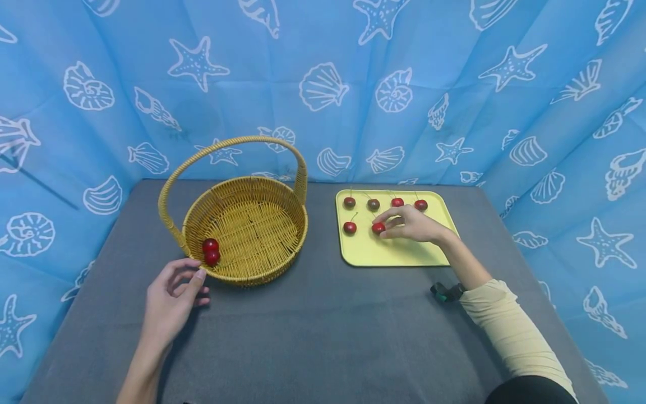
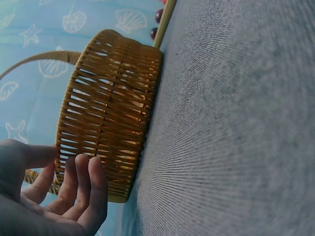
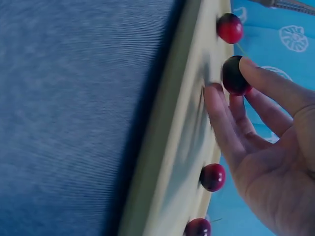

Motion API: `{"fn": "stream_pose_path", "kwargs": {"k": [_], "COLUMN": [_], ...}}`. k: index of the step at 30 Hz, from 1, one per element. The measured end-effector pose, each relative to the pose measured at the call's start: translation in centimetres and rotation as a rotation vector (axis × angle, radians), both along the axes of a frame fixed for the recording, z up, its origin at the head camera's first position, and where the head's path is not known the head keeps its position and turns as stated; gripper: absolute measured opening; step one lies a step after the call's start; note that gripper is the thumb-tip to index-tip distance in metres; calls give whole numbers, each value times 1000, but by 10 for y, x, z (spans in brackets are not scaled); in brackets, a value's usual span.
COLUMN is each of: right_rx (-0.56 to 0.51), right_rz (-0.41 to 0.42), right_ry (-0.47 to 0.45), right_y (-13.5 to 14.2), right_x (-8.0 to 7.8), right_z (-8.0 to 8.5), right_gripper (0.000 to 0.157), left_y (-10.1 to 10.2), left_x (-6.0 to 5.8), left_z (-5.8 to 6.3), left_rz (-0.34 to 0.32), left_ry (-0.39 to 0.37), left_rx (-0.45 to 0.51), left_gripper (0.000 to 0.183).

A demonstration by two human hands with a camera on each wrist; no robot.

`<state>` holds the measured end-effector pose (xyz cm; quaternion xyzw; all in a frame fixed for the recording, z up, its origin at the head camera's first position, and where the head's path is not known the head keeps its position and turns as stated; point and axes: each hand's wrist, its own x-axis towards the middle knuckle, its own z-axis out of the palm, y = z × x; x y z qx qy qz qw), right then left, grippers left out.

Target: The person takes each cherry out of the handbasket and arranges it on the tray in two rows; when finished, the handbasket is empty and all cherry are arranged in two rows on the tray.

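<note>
My right hand pinches a red cherry between thumb and fingers over the yellow tray. In the right wrist view that cherry looks dark, with the thumb on its side. Several other stemmed cherries sit on the tray, most along its far edge. A round wicker basket with a tall arched handle stands at the left. Two cherries touch each other inside it, against the near left wall. My left hand holds the basket's near left rim between thumb and index finger; its other fingers hang outside the wall.
A grey cloth covers the table. Behind and at both sides hangs a blue curtain with white shells and starfish. A dark strap shows at the right wrist, beside a pale rolled sleeve.
</note>
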<state>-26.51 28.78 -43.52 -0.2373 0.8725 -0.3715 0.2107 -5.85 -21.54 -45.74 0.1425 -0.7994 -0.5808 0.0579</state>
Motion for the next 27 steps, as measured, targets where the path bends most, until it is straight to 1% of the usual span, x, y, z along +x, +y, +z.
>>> {"fn": "stream_pose_path", "kwargs": {"k": [3, 6, 13, 22, 27], "right_rx": [11, 19, 24, 43, 34], "right_rz": [24, 21, 5, 15, 13], "right_ry": [39, 57, 56, 52, 43], "right_y": [1, 1, 2, 3, 6], "right_x": [0, -1, -3, -1, 0], "right_z": [-4, -7, -12, -1, 8], "right_gripper": [34, 34, 35, 37, 37], "left_y": [0, 1, 2, 2, 2], "left_x": [0, -1, -1, -1, 0], "left_z": [0, 0, -1, 0, 1], "left_rz": [4, 9, 9, 9, 11], "left_ry": [-16, -31, -32, -34, -30], "left_rx": [-15, -24, -32, -27, -28], "left_gripper": [33, 34, 35, 36, 35]}}
